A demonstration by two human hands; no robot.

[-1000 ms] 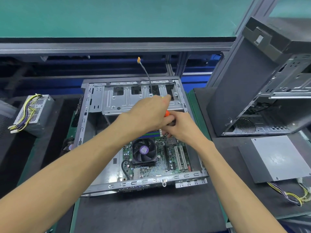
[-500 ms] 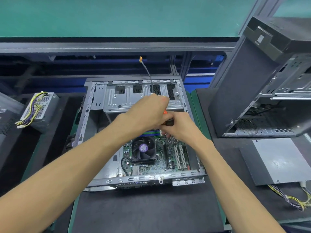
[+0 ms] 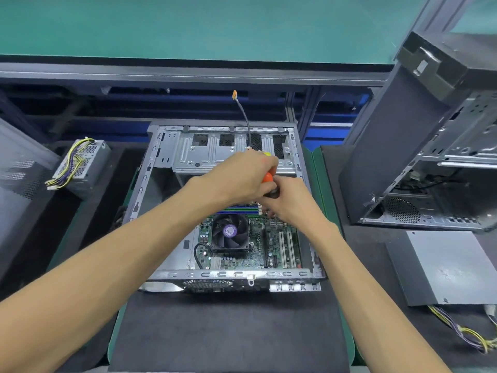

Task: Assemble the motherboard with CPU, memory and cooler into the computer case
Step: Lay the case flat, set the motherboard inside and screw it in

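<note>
Both hands hold almost the same station as in the earlier frames; only the view has shifted slightly, the case drifting rightward while the grip on the tool is unchanged.

At far left a power supply [image 3: 82, 163] with a yellow wire bundle sits well apart from the work. The case [image 3: 150, 181] lies open-side-up at centre, and the motherboard [image 3: 242, 254] is already seated in it, with the cooler [image 3: 229, 232] fan near its middle and the memory [image 3: 236, 210] sticks just beyond the fan.

The left hand [image 3: 242, 179] is curled round the orange handle of a screwdriver [image 3: 267, 177]. The right hand [image 3: 289, 201] meets it from the right, fingers curled low at the shaft; whether they pinch the shaft or a screw cannot be told, as the tip is hidden.

The tool's long axis runs steeply down toward the board's far right area, beside the memory. Judged from this, a mounting screw is being driven there. The right hand is nearer the fastening point; the left supplies the turning.

A grey cable [image 3: 246, 119] with an orange connector stands up just behind the hands, and the drive bay plate crowds the handle. At right stand a second case [image 3: 403, 146] and a grey panel [image 3: 446, 267], well clear.
</note>
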